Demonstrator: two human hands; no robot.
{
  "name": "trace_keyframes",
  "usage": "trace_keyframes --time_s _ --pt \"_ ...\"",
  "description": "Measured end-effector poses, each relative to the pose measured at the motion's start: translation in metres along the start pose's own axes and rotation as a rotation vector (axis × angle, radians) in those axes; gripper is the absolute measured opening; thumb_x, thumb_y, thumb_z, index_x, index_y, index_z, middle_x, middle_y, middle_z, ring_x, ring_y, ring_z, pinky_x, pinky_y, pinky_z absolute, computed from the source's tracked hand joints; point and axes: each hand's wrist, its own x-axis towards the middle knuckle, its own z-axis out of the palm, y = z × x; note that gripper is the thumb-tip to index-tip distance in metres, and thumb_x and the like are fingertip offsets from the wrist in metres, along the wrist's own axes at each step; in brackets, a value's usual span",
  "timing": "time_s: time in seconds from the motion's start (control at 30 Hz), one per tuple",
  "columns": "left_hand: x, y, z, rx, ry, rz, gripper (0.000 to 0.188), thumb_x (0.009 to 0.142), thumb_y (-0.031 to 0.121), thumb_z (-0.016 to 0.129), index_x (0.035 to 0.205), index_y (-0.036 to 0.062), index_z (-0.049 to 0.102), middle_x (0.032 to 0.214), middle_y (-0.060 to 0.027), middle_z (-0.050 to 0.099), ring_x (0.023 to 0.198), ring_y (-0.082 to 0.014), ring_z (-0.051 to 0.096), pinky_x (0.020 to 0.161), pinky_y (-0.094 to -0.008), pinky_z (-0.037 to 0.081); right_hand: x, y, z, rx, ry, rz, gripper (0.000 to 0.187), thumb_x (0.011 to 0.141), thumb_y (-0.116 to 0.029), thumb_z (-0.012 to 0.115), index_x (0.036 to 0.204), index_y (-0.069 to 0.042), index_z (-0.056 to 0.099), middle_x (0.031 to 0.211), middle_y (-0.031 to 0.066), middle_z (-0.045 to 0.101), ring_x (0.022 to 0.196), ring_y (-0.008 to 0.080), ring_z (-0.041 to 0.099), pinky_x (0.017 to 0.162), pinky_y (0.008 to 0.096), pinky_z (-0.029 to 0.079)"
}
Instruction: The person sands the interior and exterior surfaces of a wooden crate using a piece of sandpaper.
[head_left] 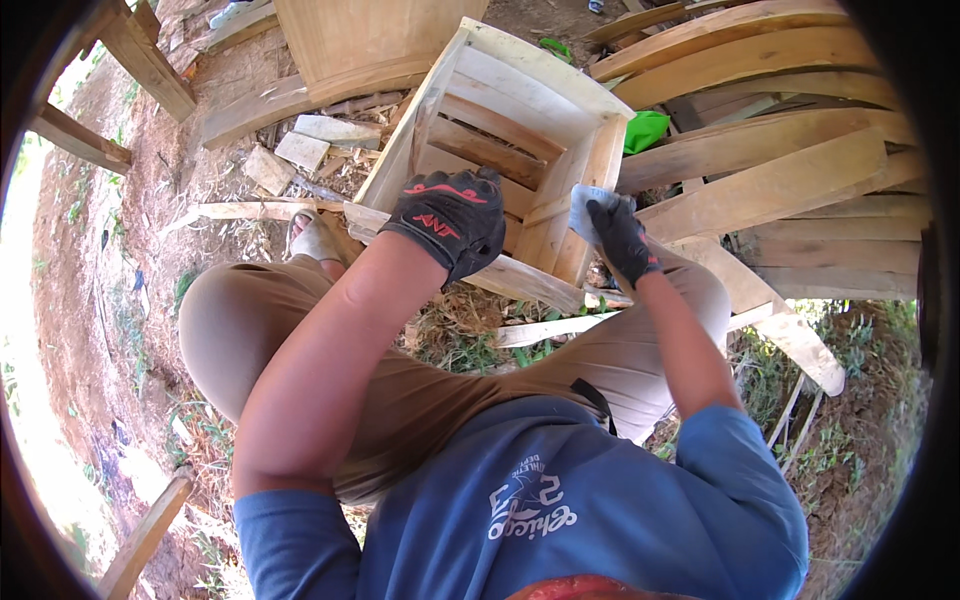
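Note:
A wooden box [600, 92] with a slatted bottom stands tilted between my knees, its opening facing me. My left hand [447, 222], in a black glove with red marks, is closed at the box's near left side. Its fingers curl out of sight, so what they grip is hidden. A thin wooden strip [424, 125] rises just beyond that hand, inside the box's left wall. My right hand [624, 240], gloved in black, pinches a folded pale-blue sheet [583, 212], perhaps sandpaper, at the box's right edge. Thumb and fingers close around it.
Long curved wooden boards [760, 145] lie stacked at the right. A large wooden panel [365, 45] stands beyond the box. Wood offcuts [302, 150] and shavings litter the dirt at the left. Bright green plastic [645, 131] lies beside the box. Timber legs [150, 65] stand at the upper left.

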Motion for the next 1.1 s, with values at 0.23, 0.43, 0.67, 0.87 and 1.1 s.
trace_keyframes --time_s 0.23,0.43,0.67,0.87,1.1 --pt "-0.004 0.01 -0.007 0.014 -0.127 0.001 0.034 0.092 0.023 0.056 0.117 0.0013 0.061 0.115 -0.0215 0.07 0.108 -0.0401 0.068 0.096 -0.052 0.051 -0.016 -0.025 -0.013 0.081 -0.068 0.232 0.048 0.091 -0.047 0.075 0.106 -0.002 0.069 0.097 0.0138 0.075 0.093 0.0277 0.072 0.084 0.0423 0.055" --pt "-0.01 0.007 -0.007 0.024 -0.071 0.033 0.033 0.089 0.023 0.06 0.114 0.002 0.062 0.112 -0.0213 0.071 0.106 -0.0398 0.069 0.094 -0.0516 0.052 0.001 -0.018 -0.009 -0.304 0.013 0.015 0.051 0.094 -0.05 0.066 0.109 -0.002 0.072 0.096 0.0209 0.075 0.094 0.0374 0.072 0.086 0.0475 0.055" --pt "-0.003 0.005 -0.007 0.041 -0.189 -0.048 0.033 0.09 0.025 0.06 0.115 0.0044 0.064 0.115 -0.0203 0.071 0.107 -0.0371 0.071 0.091 -0.0482 0.054 0.05 0.003 -0.012 -0.65 0.097 -0.157 0.066 0.101 -0.063 0.045 0.103 -0.003 0.074 0.103 0.0257 0.073 0.1 0.0431 0.069 0.09 0.0517 0.053" --pt "-0.001 0.003 -0.005 0.057 -0.184 -0.023 0.031 0.091 0.024 0.06 0.114 0.0047 0.065 0.116 -0.0185 0.072 0.108 -0.0362 0.071 0.092 -0.0477 0.054 0.111 0.005 -0.027 -0.802 0.193 -0.248 0.064 0.106 -0.058 0.036 0.092 -0.008 0.074 0.097 0.022 0.073 0.091 0.0433 0.07 0.082 0.054 0.055" --pt "0.002 0.004 -0.003 0.089 -0.213 -0.022 0.032 0.09 0.024 0.061 0.115 0.005 0.067 0.118 -0.0179 0.072 0.11 -0.0358 0.07 0.092 -0.0473 0.054 0.165 0.009 -0.037 -0.953 0.225 -0.462 0.059 0.105 -0.055 0.042 0.088 -0.01 0.076 0.084 0.0195 0.074 0.077 0.0381 0.072 0.07 0.051 0.056"
